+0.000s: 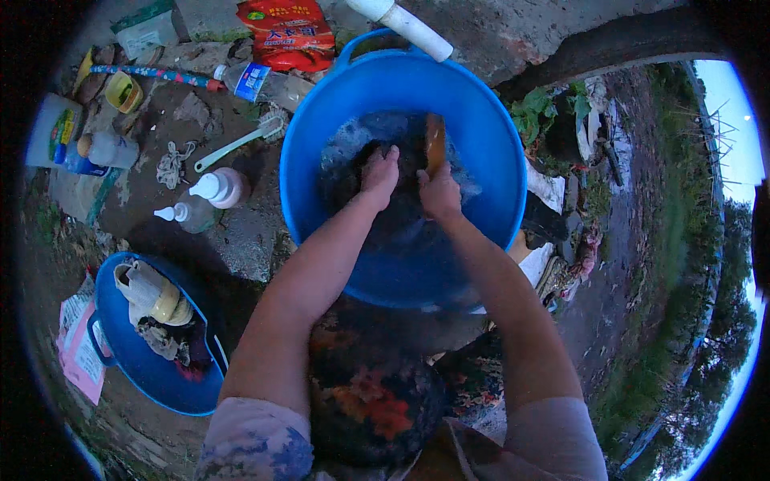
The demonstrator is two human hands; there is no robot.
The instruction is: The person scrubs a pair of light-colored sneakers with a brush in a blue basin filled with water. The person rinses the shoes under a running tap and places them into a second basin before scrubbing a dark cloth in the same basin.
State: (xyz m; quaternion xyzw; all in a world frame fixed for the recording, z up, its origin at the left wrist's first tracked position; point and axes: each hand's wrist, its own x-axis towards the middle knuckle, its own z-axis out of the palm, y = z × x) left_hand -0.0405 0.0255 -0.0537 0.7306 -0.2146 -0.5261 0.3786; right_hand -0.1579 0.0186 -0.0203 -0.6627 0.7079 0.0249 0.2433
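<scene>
A large blue tub [509, 144] stands before me with dark, sudsy water in it. A dark, wet cloth [345, 180] lies in the suds. My left hand [380, 175] is closed on this cloth at the middle of the tub; its fingertips are partly hidden. To its right, my right hand [439, 194] is wrapped round the near end of a flat brown wooden brush [435, 138], which points away from me. The brush's underside cannot be seen. Both forearms reach over the tub's near rim.
At the lower left, a smaller blue basin [116, 321] holds gloves [152, 293] and dark cloths. Left of the tub lie a pale green long-handled brush [241, 144], a white-capped pump bottle [220, 188] and a clear bottle [261, 84]. A red bag [287, 36] and white pipe [409, 30] are behind.
</scene>
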